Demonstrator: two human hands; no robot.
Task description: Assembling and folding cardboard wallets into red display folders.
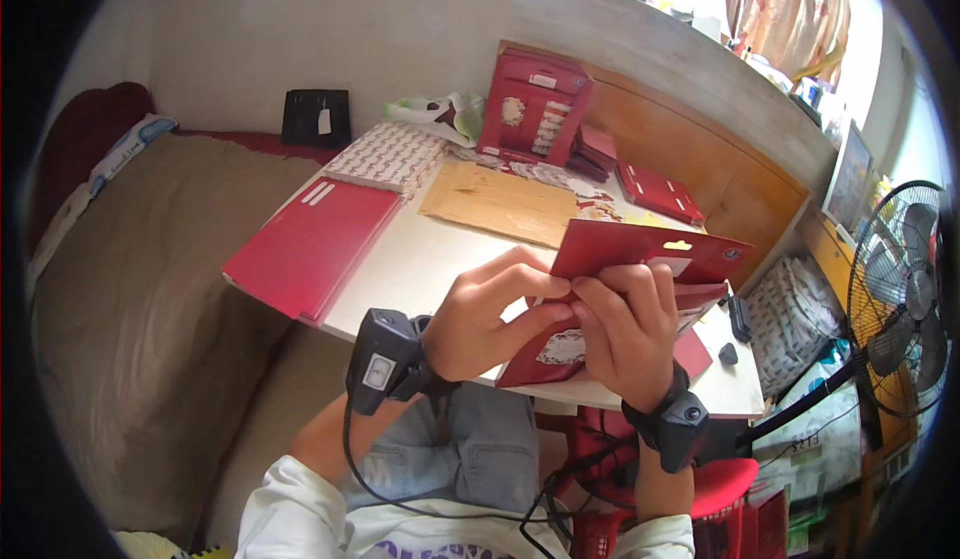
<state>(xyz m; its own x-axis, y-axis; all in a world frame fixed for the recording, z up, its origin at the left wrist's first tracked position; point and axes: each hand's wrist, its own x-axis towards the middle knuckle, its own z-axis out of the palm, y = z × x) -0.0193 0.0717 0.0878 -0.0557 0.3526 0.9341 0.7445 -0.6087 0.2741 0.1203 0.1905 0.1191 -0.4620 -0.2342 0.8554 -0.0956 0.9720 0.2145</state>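
Above the near right part of the white table [370, 284] I hold a red cardboard package card [640, 244] with a hang hole at its top and a white ornate patch lower down. My left hand [485, 319] pinches its left edge between thumb and fingers. My right hand [630, 329] is closed on its front, fingertips meeting those of the left. What lies right between the fingertips is hidden. Part of the card's lower half is covered by my right hand. Both wrists wear black strapped devices.
Red sheets [315, 239] and a patterned stack [388, 157] lie left. A wooden board [500, 204] is mid-table; behind it stand a red package [537, 99], small red packs [592, 149] and a plastic bag [460, 119]. A bed [150, 289] is left, a fan [905, 299] right.
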